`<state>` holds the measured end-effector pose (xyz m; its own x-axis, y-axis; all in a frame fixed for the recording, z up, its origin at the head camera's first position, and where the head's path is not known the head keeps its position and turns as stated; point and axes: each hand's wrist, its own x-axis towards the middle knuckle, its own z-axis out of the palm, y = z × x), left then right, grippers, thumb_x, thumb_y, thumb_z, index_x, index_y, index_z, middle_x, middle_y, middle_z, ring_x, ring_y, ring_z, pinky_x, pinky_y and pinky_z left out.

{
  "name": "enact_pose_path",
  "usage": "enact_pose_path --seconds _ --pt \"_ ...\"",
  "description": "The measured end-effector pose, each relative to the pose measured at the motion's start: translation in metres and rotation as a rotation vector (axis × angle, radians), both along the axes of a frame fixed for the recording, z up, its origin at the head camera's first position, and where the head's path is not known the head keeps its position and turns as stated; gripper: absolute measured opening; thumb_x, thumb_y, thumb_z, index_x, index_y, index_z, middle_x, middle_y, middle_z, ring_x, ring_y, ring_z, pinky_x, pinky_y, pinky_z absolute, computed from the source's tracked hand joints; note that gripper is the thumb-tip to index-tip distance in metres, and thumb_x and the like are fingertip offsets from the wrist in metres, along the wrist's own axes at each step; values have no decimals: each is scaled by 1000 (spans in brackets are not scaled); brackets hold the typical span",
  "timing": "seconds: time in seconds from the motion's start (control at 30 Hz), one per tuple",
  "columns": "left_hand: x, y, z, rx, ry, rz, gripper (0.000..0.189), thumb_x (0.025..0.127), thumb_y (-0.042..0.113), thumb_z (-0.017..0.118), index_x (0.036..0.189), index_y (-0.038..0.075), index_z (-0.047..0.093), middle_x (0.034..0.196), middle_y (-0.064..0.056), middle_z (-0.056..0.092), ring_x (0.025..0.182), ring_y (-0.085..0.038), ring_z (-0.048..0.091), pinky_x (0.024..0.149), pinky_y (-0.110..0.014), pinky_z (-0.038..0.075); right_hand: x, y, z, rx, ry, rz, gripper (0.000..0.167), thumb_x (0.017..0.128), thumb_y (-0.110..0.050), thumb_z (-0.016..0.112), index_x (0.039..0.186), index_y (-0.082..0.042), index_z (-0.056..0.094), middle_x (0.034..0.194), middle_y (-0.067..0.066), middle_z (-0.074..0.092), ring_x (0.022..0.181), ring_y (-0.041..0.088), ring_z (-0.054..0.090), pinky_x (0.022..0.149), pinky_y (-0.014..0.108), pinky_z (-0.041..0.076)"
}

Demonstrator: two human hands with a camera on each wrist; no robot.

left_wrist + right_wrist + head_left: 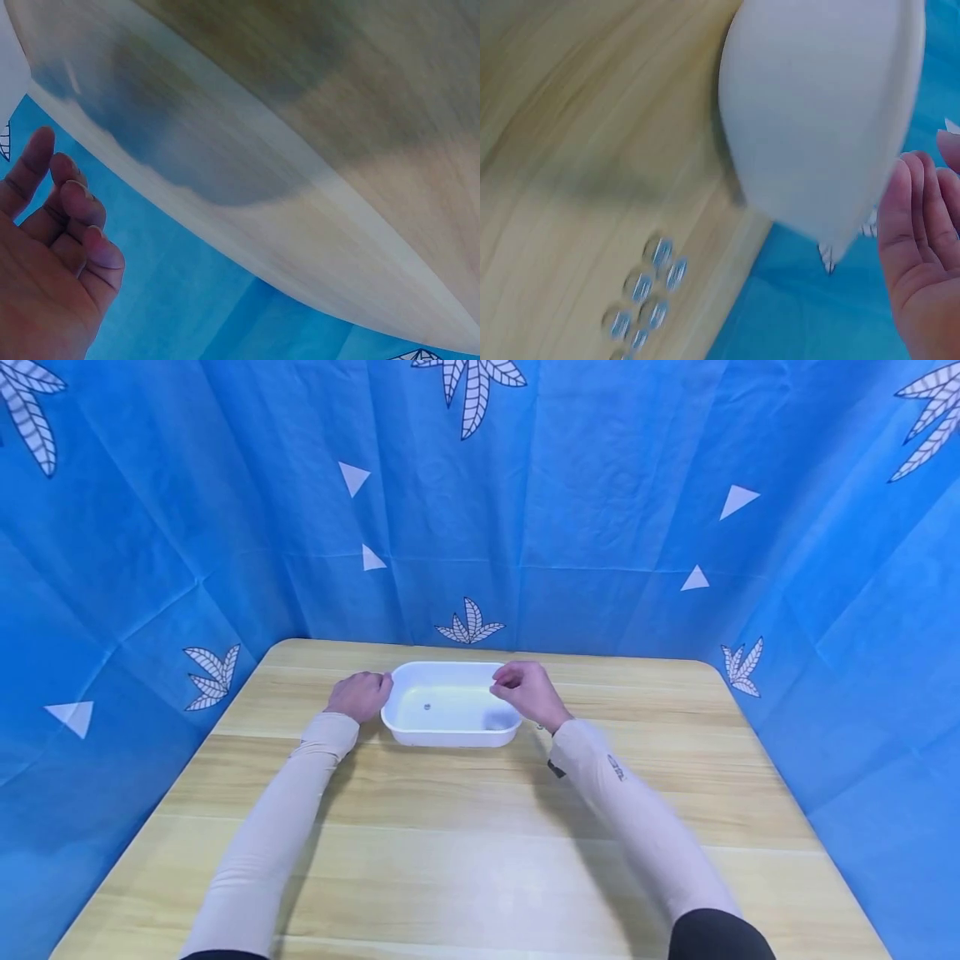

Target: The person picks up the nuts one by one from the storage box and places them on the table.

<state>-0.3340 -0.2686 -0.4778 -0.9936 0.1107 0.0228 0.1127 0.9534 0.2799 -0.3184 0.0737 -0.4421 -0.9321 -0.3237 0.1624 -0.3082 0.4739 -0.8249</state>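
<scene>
A white oval-ended basin stands near the back of the table. My left hand grips its left rim, the thumb along the top edge. In the left wrist view the fingers curl beside the basin's white wall. Over the basin's right end is my right hand, with thumb and fingertips drawn together. Whether anything small sits between those fingertips is hidden. One small clear round piece lies on the basin floor. In the right wrist view, the fingers are bent beside the rim.
Several small clear round pieces, like glass beads, lie on the wooden table just right of the basin. One piece peeks out beside the right wrist. A blue patterned curtain rises behind the table's back edge and along both sides.
</scene>
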Motion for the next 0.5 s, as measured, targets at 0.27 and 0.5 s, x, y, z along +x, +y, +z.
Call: enact_pose_path --seconds 0.27,0.5 --pt "-1 0 -1 13 -1 -8 64 109 40 20 101 3 71 120 -23 72 111 -44 68 92 -61 55 1 -40 -7 85 -22 42 21 92 -9 77 109 3 74 102 15 78 94 25 73 87 34 61" --pt "0 -4 -3 10 -3 -8 67 109 41 17 109 3 72 125 -23 71 114 -44 68 93 -61 55 4 -67 -12 127 -49 57 19 90 -7 78 106 1 75 100 13 78 93 23 73 90 34 59"
